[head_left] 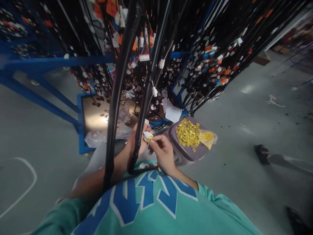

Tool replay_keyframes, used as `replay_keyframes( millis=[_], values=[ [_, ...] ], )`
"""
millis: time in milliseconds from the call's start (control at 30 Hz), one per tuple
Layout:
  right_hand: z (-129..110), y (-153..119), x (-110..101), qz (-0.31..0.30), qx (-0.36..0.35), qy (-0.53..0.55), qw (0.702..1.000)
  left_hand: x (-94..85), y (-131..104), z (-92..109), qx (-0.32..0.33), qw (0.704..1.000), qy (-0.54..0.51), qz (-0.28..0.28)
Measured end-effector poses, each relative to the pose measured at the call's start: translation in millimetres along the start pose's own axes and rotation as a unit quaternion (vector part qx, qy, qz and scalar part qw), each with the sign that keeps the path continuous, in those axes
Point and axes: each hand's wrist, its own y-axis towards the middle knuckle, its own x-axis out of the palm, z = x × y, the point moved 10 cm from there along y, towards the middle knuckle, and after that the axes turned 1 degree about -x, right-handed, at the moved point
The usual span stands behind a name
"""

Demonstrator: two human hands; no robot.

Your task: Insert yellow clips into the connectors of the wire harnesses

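Near the middle of the view, my left hand is closed around a white connector, partly hidden behind a thick black cable. My right hand pinches a small yellow piece between thumb and forefinger, right at the connector's end. Whether the yellow piece is seated in the connector is too small to tell. Just right of my right hand, many similar yellow pieces lie heaped on a dark grey lid, beside an open clear bag of more yellow pieces.
Black cable bundles with white, orange and blue connectors hang from a blue metal frame. Beneath them, a blue-edged platform holds plastic bags and white paper. A person's shoe is on the floor at right.
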Motion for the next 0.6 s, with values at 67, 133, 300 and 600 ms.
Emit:
replay_keyframes(
  millis=[67, 133, 300, 600],
  values=[
    [2, 0, 1, 0.004, -0.003, 0.005, 1.0, 0.2, 0, 0, 0.003, 1.0, 0.003, -0.003],
    [5, 2, 1, 0.012, 0.0, 0.008, 1.0, -0.5, 0, -1, 0.003, 1.0, 0.006, -0.008],
    [9, 6, 3, 0.015, 0.017, 0.038, 0.999, -3.2, 2, -2, 0.006, 1.0, 0.013, -0.014],
    [13, 10, 7, 0.004, 0.009, 0.037, 0.999, -2.3, -2, -5, -0.009, 0.999, 0.038, -0.004]
  ],
)
